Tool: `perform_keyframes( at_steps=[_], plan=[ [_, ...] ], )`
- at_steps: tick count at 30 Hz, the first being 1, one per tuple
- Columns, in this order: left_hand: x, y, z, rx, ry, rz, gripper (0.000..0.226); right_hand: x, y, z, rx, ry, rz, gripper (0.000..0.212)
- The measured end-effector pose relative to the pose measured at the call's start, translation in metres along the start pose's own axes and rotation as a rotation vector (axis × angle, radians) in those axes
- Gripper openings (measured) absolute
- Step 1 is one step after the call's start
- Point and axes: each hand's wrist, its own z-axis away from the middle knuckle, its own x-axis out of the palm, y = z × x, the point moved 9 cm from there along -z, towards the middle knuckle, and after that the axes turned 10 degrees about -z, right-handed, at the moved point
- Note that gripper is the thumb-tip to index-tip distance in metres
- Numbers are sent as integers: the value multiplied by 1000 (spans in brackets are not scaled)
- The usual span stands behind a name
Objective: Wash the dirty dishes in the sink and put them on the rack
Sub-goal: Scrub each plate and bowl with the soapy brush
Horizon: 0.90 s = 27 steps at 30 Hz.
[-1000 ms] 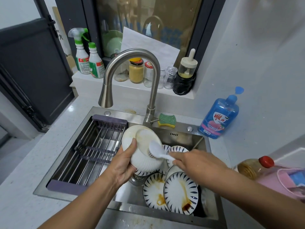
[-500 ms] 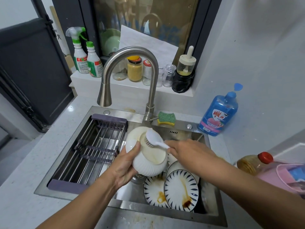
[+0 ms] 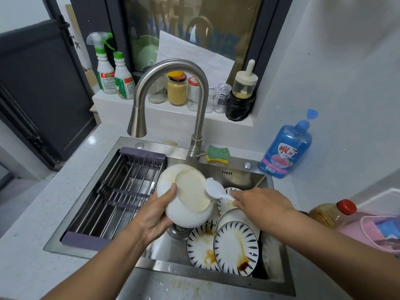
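The white bowl (image 3: 190, 198) is over the sink (image 3: 238, 167), tilted so its yellow-smeared inside faces up and back. The left hand (image 3: 158, 215) grasps it from below: the thumb is hooked over the near rim and the other fingers are curled under the ribbed outside, hidden from view. The right hand (image 3: 259, 204) pinches the white handle of a brush (image 3: 214, 188) in its fingers (image 3: 236, 193), with the bristles pressed against the bowl's inner right edge.

Directly beneath the right hand's fingers, dirty plates are stacked leaning in the basin. A blue-striped plate (image 3: 236, 247) with a brown sauce streak is nearest, and a second stained plate (image 3: 201, 250) overlaps it on the side towards the left hand. More plates lie behind them, partly covered by the right hand. The drain strainer (image 3: 179, 230) shows just under the bowl.

Beyond the left hand's thumb, the metal rack (image 3: 121, 195) spans the sink's left part. Past the brush, the faucet (image 3: 199, 100) arches over the sink, with a green-and-yellow sponge (image 3: 218, 154) at its base. A blue soap bottle (image 3: 285, 148) stands on the bench (image 3: 32, 245) beyond the right hand.
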Motion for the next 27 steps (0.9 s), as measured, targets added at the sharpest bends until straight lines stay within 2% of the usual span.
perform_keyframes(
  at_steps=[4,8,12,17,19,21,24,25,27],
  plan=[
    [7,5,9,6,-34,-225,45,-32,1,1,-57,129,-200,32],
    [17,5,16,-2,-124,-380,50,-57,-24,-1,-170,130,-152,35],
    [16,12,21,22,-138,-239,53,-60,11,-21,-81,96,-213,33],
    [-1,29,18,86,-79,26,50,-4,44,-20,-18,-72,-446,29],
    [-2,31,17,84,-84,115,47,14,47,-14,7,-70,-609,25],
    [0,30,17,68,-123,215,49,21,54,-13,81,12,-893,25],
    [4,23,16,71,-165,317,88,19,48,-14,160,107,-1276,34],
    [9,20,17,59,-183,318,93,17,38,-15,144,91,-1365,40],
    [22,12,18,21,-218,281,87,15,18,-20,91,46,-1465,48]
  ],
)
